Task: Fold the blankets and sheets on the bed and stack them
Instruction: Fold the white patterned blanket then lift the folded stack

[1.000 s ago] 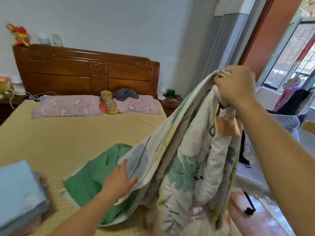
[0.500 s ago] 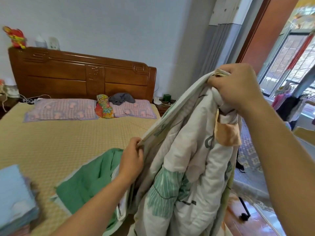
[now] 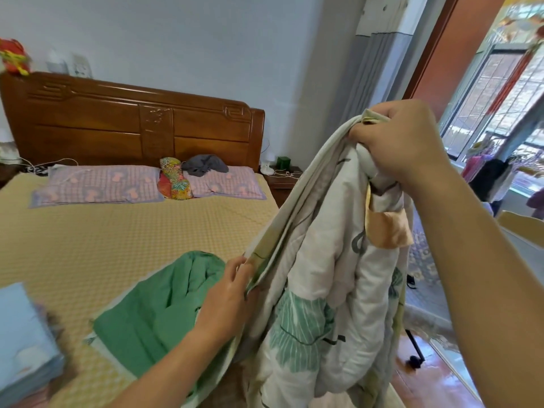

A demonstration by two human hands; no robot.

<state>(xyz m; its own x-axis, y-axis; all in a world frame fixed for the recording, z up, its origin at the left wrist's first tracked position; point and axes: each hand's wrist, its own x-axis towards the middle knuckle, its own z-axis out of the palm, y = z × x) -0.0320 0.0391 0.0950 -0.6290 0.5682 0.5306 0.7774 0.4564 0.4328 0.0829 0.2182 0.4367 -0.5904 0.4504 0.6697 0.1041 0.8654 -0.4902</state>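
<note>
R hand (image 3: 403, 142) up high at right, fingers curled tight round a bunched corner of the white leaf-print quilt (image 3: 321, 290). L hand (image 3: 228, 293) lower, near centre, pinching the quilt's edge between thumb and fingers. Quilt hangs between the two hands in thick folds; its green underside (image 3: 153, 316) trails down onto the near part of the bed (image 3: 103, 237). An orange patch shows on the quilt just below the R hand.

Near left on the bed: folded light-blue stack (image 3: 23, 343), blurred, well apart from the quilt. Far end: two pink checked pillows (image 3: 97, 184), a bright floral bundle (image 3: 173, 182) between them, grey cloth (image 3: 204, 164) on the right pillow. Wooden headboard (image 3: 132, 125) behind, red-yellow toy (image 3: 13, 57) on its left top. Nightstand (image 3: 282, 178) far right w/ a green box (image 3: 283, 163) and white cables. Grey curtain (image 3: 371, 69) and window (image 3: 494, 92) at right; hanging quilt blocks the view of the bed's near right corner. No readable writing or labels.
</note>
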